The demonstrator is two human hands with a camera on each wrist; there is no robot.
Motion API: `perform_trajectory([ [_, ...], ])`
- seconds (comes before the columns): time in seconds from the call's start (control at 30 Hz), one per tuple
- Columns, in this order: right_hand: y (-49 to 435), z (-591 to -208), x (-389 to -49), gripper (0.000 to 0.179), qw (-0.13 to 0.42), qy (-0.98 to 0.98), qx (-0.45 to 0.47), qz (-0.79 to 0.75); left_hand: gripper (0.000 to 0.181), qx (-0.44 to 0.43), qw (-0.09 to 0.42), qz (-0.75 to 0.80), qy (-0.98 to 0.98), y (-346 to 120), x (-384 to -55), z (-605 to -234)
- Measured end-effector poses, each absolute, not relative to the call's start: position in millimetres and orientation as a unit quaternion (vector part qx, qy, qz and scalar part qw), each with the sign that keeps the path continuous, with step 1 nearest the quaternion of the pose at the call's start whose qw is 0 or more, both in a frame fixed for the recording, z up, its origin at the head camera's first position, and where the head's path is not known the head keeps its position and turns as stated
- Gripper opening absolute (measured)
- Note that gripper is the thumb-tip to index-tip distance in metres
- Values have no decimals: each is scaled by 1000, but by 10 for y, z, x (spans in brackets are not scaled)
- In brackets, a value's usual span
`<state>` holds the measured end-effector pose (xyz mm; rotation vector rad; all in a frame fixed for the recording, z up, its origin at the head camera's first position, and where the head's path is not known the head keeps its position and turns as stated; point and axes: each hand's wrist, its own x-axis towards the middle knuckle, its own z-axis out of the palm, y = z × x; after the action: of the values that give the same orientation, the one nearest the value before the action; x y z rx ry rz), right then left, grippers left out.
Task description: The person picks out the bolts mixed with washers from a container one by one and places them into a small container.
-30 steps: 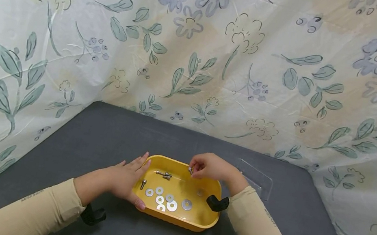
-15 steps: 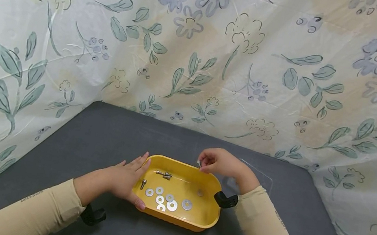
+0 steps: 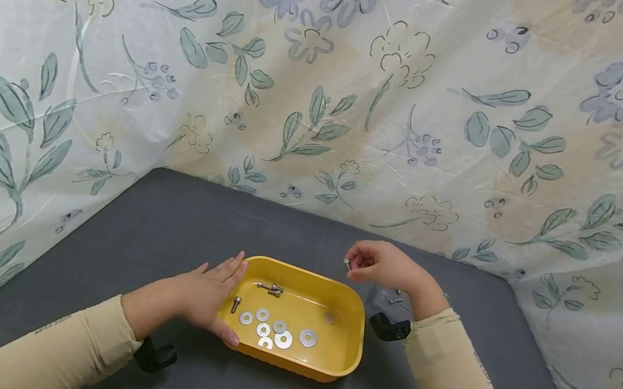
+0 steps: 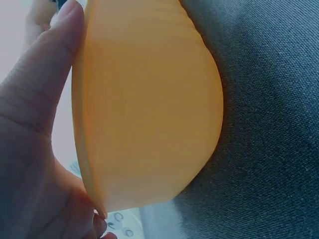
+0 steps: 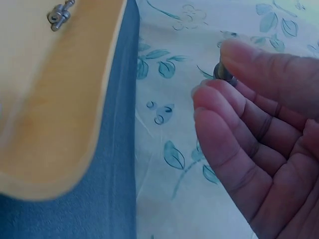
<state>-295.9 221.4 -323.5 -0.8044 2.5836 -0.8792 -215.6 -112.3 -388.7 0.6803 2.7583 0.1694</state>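
Note:
My right hand (image 3: 391, 268) pinches a small metal bolt (image 3: 346, 264) between thumb and fingertips, beyond the back right rim of a yellow tray (image 3: 291, 363). In the right wrist view the bolt (image 5: 219, 72) shows partly, its rest hidden by the fingers. My left hand (image 3: 203, 296) rests with spread, mostly straight fingers on the tray's left end; the left wrist view shows the thumb (image 4: 60, 45) along the rim. Inside the tray lie several flat washers (image 3: 283, 339), a small group of bolts (image 3: 274, 289) near the back wall and a single bolt (image 3: 235, 305) at the left.
A clear plastic container (image 3: 377, 300) with a few metal pieces (image 3: 395, 299) stands right of the tray, partly hidden by my right wrist. Everything sits on a dark grey cloth surface (image 3: 209, 219). Flower-patterned sheets (image 3: 328, 88) hang behind and on both sides.
My right hand has lifted the bolt out over the tray's back rim and moved right and away from me. The left hand and the tray have stayed put.

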Motion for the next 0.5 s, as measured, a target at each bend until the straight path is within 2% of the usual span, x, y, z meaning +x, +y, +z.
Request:
perform_trajectory([
  [0.2,2341,-3183,-2951,28,135,901,-263,-316,135,241,145,45,958,-1104,-2168,-3868],
  [0.5,2530,-3131,-2995,23,128,903,-237,-336,129,252,136,57,956,-1089,-2157,-3860],
])
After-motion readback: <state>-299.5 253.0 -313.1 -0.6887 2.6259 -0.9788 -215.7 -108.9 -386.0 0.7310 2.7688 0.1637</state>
